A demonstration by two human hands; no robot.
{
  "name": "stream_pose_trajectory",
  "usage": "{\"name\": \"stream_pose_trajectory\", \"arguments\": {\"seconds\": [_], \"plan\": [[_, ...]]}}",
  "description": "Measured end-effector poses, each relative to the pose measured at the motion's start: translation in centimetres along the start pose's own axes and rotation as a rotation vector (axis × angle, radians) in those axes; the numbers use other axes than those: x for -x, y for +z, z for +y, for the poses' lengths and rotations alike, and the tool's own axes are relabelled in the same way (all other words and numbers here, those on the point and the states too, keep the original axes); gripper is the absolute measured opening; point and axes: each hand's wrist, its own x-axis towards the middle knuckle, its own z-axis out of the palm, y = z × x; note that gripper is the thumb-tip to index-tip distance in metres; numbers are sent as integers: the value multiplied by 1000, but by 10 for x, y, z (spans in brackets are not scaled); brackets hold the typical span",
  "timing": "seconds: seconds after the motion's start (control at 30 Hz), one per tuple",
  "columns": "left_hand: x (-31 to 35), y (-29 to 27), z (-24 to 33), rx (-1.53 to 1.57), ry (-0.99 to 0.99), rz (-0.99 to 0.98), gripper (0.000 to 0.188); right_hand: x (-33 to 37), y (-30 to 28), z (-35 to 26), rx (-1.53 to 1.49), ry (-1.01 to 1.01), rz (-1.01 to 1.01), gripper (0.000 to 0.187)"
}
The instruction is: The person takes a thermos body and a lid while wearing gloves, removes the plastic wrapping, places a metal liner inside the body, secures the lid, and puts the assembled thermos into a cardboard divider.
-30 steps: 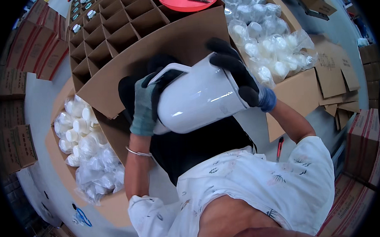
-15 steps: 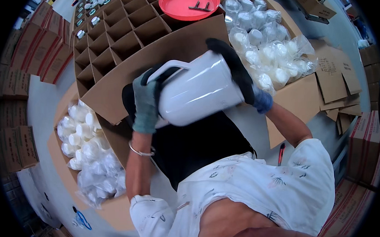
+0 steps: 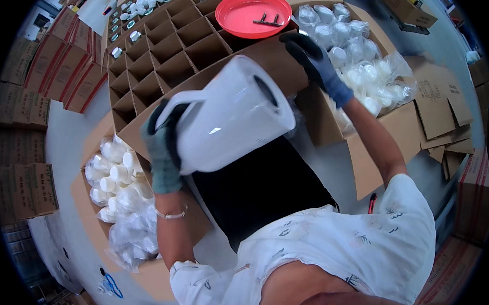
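A glossy white jug (image 3: 229,117) lies tilted over my lap, its hole-bearing end turned to the right and its handle on the left. My gloved left hand (image 3: 165,148) is closed round the handle side. My right hand (image 3: 312,59), in a dark glove, is off the jug, its fingers stretched toward the front edge of the divided carton (image 3: 198,81). The red round tray (image 3: 231,27) near that hand holds small dark metal parts (image 3: 267,20).
Bagged white bottle-like pieces fill an open box (image 3: 355,55) at the right and another box (image 3: 123,190) at the left. Flattened cardboard (image 3: 436,103) lies farther right, with a red cutter (image 3: 371,203) on the floor. Stacked cartons (image 3: 68,56) stand at the far left.
My right hand has let go of the jug's end and moved up beside the tray. The jug has turned so its hole shows, and my left hand has shifted left with it.
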Motion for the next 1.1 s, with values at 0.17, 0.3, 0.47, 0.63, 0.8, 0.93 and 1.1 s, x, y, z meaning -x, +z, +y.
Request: {"name": "stream_pose_trajectory", "arguments": {"seconds": [0.17, 0.3, 0.47, 0.63, 0.8, 0.93, 1.1], "plan": [[13, -63, 14, -333, 29, 91, 25, -138, 9, 28, 816, -44, -152, 38], [31, -64, -24, -402, 82, 107, 25, -194, 31, 83, 1257, 82, -284, 41], [31, -64, -36, -260, -100, 135, 25, -198, 30, 97, 930, -86, -281, 37], [27, -91, -54, -596, 10, 41, 28, -137, 64, -15, -14, -235, -475, 47], [20, -81, -59, -286, -33, 37, 26, -45, 90, -80, 65, -920, -299, 55], [30, -78, -57, -507, 179, 70, 26, -20, 115, -99, 251, -592, -523, 49], [48, -62, -45, -698, 267, 211, 20, -14, 128, -96, 122, -652, -369, 41]]}}
